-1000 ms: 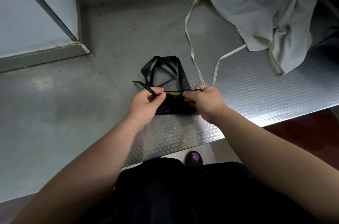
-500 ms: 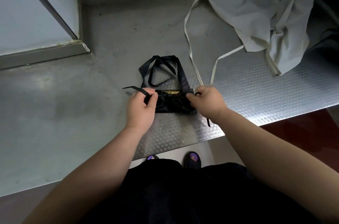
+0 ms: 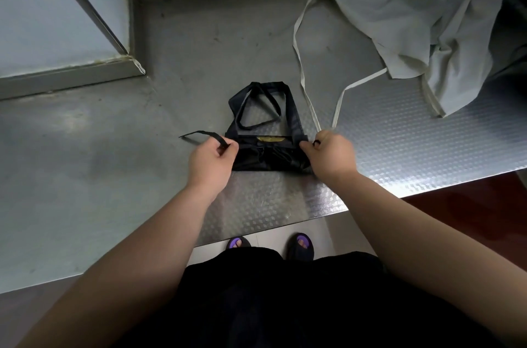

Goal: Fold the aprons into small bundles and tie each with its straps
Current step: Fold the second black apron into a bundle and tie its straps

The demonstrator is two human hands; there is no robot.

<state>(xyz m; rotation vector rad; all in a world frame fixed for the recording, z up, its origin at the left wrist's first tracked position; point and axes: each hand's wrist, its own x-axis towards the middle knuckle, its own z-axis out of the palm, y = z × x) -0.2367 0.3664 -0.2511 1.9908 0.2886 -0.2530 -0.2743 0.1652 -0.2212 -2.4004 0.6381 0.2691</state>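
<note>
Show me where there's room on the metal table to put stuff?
Bare steel counter spreads left of the left hand, up to the wall ledge. Another patch lies behind the folded black apron. Crowded right: the crumpled grey apron and its pale straps.

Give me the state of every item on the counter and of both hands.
Black apron: folded into a small bundle, untied, neck loop flat behind it.
Black strap: stretched out leftward, end free.
Left hand: pinches the black strap.
Right hand: fingers curled on the black apron's right end.
Grey apron: crumpled, unfolded, straps trailing loose.
</note>
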